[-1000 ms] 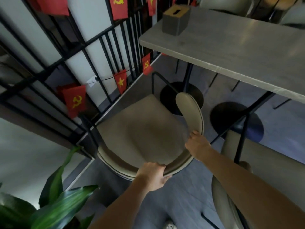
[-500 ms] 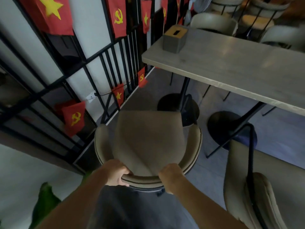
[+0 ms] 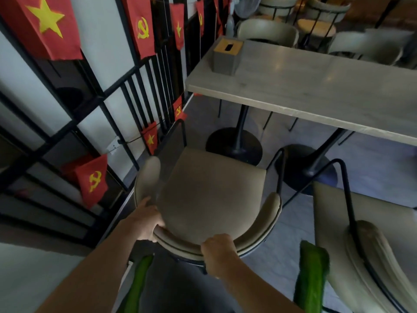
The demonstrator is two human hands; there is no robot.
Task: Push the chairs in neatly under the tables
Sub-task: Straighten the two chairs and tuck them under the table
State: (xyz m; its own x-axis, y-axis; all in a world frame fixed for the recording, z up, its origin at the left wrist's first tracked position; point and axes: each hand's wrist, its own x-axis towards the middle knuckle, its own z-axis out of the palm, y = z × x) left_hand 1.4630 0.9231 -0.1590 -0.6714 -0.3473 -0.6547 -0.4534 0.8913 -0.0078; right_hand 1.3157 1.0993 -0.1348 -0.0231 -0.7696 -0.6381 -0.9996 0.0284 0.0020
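A beige padded chair (image 3: 209,195) with a curved backrest and thin black legs stands in front of me, its seat facing the grey table (image 3: 316,86). The chair's front edge stops short of the table's near edge. My left hand (image 3: 146,219) grips the left end of the backrest. My right hand (image 3: 217,249) is closed over the backrest's rim near its middle. A second beige chair (image 3: 361,245) stands to the right, also out from under the table.
A black metal railing (image 3: 135,91) hung with red flags runs close along the chair's left side. Two black round table bases (image 3: 234,143) sit on the floor under the table. A tissue box (image 3: 228,55) rests on the tabletop. More chairs (image 3: 268,30) stand beyond.
The chair has been turned from sideways to face the table and has moved forward. My hands have shifted to either side of the backrest. The plant at lower left left the view.
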